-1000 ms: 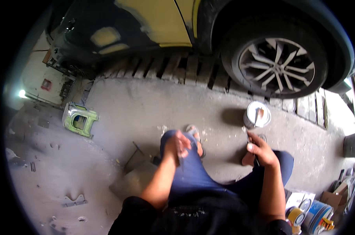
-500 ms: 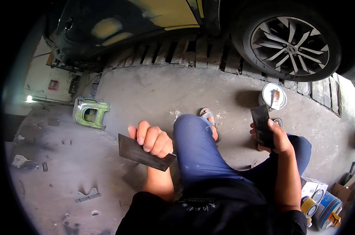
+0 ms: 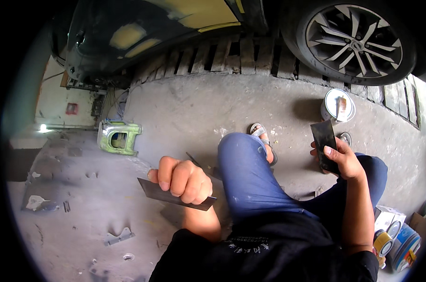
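Note:
My left hand (image 3: 182, 181), fingers curled, grips a thin dark putty spreader (image 3: 163, 194) seen at a slant, its near-flat blade sticking out to the left of the fist. Over my right knee, my right hand (image 3: 342, 157) is closed on a second dark rectangular putty spreader (image 3: 323, 136), held upright with the thumb across its face. A white lidded bucket (image 3: 326, 113) stands on the floor just beyond that hand, with a small brown-and-white packet (image 3: 341, 109) on its lid. My fingertips behind the right blade are partly hidden.
Ahead is a dark car door (image 3: 105, 56) with yellowish filler patches, beside a wheel (image 3: 356, 44). Wooden slats (image 3: 213, 58) run beneath. A green stool (image 3: 120, 137) stands at left, a metal bracket (image 3: 120, 236) lies nearer, and paint cans (image 3: 403, 246) sit at lower right.
The left spreader has tipped, so its face now shows narrower. The right spreader is turned slightly. The whole scene has shifted mostly rightward in the view.

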A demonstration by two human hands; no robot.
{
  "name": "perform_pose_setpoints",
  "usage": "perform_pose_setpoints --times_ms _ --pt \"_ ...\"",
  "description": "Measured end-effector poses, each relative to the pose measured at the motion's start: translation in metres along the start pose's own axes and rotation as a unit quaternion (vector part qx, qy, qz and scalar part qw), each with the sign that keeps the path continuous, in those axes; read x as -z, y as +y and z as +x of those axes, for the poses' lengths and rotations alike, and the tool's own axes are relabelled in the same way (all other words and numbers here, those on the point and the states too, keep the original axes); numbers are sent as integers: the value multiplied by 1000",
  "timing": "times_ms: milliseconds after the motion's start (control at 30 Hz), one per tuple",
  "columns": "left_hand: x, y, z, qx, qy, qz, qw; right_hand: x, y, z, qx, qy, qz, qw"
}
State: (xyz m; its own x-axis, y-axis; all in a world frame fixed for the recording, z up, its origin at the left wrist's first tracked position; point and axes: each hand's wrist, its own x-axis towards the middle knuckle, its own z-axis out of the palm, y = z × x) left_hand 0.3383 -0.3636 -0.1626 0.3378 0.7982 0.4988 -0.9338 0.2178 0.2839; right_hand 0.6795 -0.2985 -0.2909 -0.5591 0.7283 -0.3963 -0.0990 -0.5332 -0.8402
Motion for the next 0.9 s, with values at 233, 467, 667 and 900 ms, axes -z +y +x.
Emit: perform_pose_setpoints --times_ms 233,467,667,900 --pt "1 -3 8 -9 4 -19 1000 1 -1 0 8 13 -38 999" --pt "7 -3 7 2 2 7 1000 -1 2 2 17 -8 15 1000" --pt "36 -30 18 113 389 253 879 1 2 3 26 4 149 988" --pt "81 -100 24 139 514 258 806 3 8 7 153 66 108 980"
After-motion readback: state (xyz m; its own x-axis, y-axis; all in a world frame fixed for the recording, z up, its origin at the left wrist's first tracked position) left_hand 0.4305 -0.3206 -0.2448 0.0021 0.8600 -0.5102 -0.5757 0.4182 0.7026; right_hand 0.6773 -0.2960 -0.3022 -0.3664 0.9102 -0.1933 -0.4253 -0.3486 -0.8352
